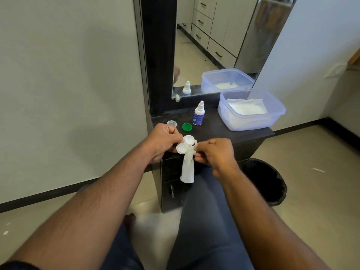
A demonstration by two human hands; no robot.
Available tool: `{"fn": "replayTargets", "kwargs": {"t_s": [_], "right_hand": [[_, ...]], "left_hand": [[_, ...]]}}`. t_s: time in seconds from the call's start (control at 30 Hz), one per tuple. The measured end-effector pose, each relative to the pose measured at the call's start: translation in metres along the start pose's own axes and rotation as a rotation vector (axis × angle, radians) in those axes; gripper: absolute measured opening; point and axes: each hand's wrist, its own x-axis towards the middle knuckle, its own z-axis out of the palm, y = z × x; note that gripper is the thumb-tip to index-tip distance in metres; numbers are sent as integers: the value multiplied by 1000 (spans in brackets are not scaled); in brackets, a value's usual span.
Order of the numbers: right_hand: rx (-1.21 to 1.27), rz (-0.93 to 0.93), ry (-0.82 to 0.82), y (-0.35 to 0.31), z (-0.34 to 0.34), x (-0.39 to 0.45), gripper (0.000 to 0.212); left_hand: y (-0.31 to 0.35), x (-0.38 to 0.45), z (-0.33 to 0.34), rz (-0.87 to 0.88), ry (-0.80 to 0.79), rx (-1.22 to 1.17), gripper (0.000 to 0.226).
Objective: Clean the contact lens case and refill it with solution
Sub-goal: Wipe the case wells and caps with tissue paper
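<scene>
Both forearms reach forward from the bottom of the view and meet just in front of the dark table (pixel 233 133). The left hand (pixel 162 142) has its fingers curled, gripping the white contact lens case (pixel 185 146) at its left edge so that both open wells face up. The right hand (pixel 214 152), knuckles up and wrist bent, pinches a white tissue (pixel 188 168) against the right side of the case; the rest of the tissue hangs down below the hands. Whether the tissue reaches into a well is hard to tell. On the table behind lie a clear cap (pixel 172 123) and a green cap (pixel 187 127), with the solution bottle (pixel 199 114) upright just beside them and a plastic tub (pixel 251 110) of tissues farther right.
</scene>
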Motion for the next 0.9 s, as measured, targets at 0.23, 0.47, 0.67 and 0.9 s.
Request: {"fn": "replayTargets", "kwargs": {"t_s": [0.23, 0.47, 0.67, 0.9], "right_hand": [[1, -269, -9, 9, -26, -11, 7], [-208, -534, 54, 5, -14, -7, 14], [-154, -579, 89, 10, 0, -6, 13], [-250, -618, 86, 8, 5, -2, 16]], "left_hand": [[8, -4, 1, -81, -37, -137, 12], [10, -8, -3, -79, -89, -183, 16], [5, -8, -8, -73, -81, -321, 6], [6, -6, -5, -72, -14, -354, 5]]}}
